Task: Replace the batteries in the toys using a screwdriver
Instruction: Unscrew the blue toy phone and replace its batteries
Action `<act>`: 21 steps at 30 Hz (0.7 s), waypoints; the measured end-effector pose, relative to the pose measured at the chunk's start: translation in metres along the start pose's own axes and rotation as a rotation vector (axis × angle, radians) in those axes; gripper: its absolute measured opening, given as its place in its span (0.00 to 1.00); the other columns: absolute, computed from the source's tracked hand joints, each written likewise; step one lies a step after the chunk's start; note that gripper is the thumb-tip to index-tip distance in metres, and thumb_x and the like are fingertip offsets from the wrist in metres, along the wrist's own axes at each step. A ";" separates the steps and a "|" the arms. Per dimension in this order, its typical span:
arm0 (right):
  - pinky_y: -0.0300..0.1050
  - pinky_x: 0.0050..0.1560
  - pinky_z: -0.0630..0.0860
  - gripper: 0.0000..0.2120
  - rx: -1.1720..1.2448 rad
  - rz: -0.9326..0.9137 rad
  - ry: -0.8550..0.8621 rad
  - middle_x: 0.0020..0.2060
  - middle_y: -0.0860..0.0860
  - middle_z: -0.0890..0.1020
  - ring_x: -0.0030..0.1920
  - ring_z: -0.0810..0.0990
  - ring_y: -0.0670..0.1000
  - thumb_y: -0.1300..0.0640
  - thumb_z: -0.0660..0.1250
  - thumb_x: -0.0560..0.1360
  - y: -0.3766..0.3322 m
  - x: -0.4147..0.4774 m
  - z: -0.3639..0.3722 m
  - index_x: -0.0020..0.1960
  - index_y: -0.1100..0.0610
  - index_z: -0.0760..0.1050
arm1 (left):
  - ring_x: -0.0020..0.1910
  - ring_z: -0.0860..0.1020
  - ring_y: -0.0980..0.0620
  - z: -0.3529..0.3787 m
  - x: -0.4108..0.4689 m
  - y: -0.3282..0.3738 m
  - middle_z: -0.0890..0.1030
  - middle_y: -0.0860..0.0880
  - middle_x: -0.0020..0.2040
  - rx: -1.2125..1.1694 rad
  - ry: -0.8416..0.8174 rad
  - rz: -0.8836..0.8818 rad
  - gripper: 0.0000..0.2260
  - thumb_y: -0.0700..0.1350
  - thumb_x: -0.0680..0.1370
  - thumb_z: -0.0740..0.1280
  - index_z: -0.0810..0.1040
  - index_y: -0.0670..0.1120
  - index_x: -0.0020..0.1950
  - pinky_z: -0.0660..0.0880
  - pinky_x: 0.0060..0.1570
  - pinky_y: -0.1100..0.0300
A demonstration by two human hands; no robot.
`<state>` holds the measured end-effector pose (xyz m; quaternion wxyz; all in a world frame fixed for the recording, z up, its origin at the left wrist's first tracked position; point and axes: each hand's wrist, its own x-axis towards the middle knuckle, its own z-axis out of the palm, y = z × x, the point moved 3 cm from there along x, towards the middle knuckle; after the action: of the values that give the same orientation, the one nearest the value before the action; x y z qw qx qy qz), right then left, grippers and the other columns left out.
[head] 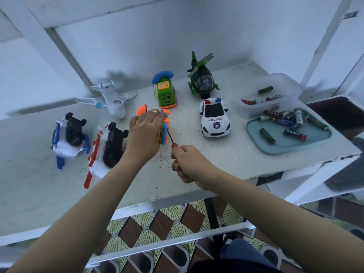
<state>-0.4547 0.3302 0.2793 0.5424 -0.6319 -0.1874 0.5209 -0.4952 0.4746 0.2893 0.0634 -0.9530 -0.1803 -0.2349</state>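
My left hand (144, 133) grips an orange, blue and yellow toy (163, 131) turned on its side in the middle of the white table (193, 158). A battery shows at the toy's far end. My right hand (189, 164) is closed around a red-handled screwdriver (171, 139), whose thin shaft slants up-left and meets the toy's right side. Loose batteries (285, 119) lie in a teal tray (275, 148) at the right, and a few more rest in a clear plastic tub (248, 113) behind it.
Other toys stand around: a white police car (214, 118), a green phone car (165, 93), a green helicopter (202, 79), a white plane (110, 97), and two overturned helicopters, blue (67, 138) and red (106, 150). The table's front edge runs just below my forearms.
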 end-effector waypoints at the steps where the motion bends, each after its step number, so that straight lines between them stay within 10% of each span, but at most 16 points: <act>1: 0.34 0.20 0.55 0.13 0.012 0.006 0.004 0.28 0.51 0.66 0.20 0.58 0.44 0.53 0.50 0.83 0.001 0.000 0.001 0.42 0.56 0.64 | 0.56 0.79 0.39 0.002 0.000 0.002 0.82 0.42 0.56 0.021 0.009 0.015 0.24 0.31 0.64 0.76 0.79 0.41 0.59 0.71 0.54 0.44; 21: 0.34 0.21 0.53 0.10 0.109 0.050 -0.028 0.27 0.51 0.65 0.20 0.57 0.45 0.54 0.51 0.82 0.010 0.005 -0.001 0.44 0.56 0.63 | 0.59 0.78 0.37 0.006 -0.008 0.005 0.80 0.39 0.58 0.070 0.033 0.035 0.25 0.32 0.63 0.76 0.78 0.39 0.59 0.72 0.54 0.45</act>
<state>-0.4548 0.3298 0.2685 0.5602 -0.5987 -0.1502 0.5525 -0.4976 0.4687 0.2803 0.1038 -0.9492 -0.1704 -0.2432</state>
